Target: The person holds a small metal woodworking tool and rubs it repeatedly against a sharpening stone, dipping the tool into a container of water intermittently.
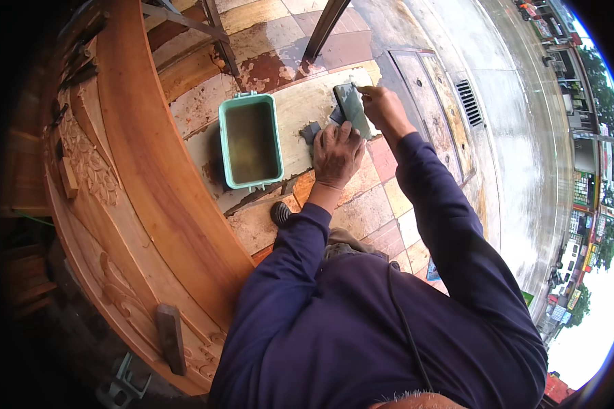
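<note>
A grey-green sharpening stone [351, 108] lies on a pale, wet-stained board [290, 112] in front of me. My left hand [338, 154] grips the stone's near end, its bent fingers laid over the edge. At the far right end is my right hand [383, 109], closed, with thumb and forefinger pinched by the stone's surface. Whatever sits in that pinch is too small to make out. Small dark stone pieces [310, 131] rest beside my left fingers. To the left, a mint-green plastic tub [278, 140] holds murky water.
A long curved wooden panel with carving [92, 163] fills the left side, with tools along its far edge and a dark wooden block [170, 339] near me. Stone tiles [344, 204] cover the ground. A floor drain [469, 103] and wet street lie right.
</note>
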Motion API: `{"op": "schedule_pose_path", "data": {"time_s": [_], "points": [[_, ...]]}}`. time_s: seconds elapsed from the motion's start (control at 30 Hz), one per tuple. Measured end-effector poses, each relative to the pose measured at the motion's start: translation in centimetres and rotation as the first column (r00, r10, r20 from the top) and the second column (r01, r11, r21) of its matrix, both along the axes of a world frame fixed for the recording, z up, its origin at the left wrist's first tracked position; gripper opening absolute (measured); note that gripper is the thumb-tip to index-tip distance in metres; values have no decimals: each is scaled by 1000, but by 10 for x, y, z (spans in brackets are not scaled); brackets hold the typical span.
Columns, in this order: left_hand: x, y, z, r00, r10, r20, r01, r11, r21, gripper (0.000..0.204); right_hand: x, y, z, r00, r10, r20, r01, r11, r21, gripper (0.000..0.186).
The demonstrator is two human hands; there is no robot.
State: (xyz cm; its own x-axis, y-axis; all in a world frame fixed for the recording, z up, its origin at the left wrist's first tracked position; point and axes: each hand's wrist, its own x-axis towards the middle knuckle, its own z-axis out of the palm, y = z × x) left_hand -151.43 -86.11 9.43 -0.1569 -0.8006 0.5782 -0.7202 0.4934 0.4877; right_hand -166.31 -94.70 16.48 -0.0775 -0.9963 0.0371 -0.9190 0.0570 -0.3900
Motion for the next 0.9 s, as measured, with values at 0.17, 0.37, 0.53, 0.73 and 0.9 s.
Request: {"op": "schedule_pose_path", "data": {"time_s": [0.17,0.37,0.53,0.73,0.9], "points": [[8,-7,-5,998,66,26,-64,996,-54,26,22,40,-11,996,77,44,-75,996,-52,29],[4,-6,0,1000,1,2,-1,1000,-14,28,8,31,-15,993,115,-3,-115,992,-53,29],[8,-4,-4,1000,4,14,-4,1000,2,29,27,-1,22,998,-66,16,63,987,146,31],[6,-4,-3,999,49,18,-49,998,-30,29,26,49,-5,995,90,-36,-91,996,-22,31],[-2,-5,3,1000,-9,11,9,1000,-3,29,-4,-5,2,996,31,-89,-30,999,18,32]]}}
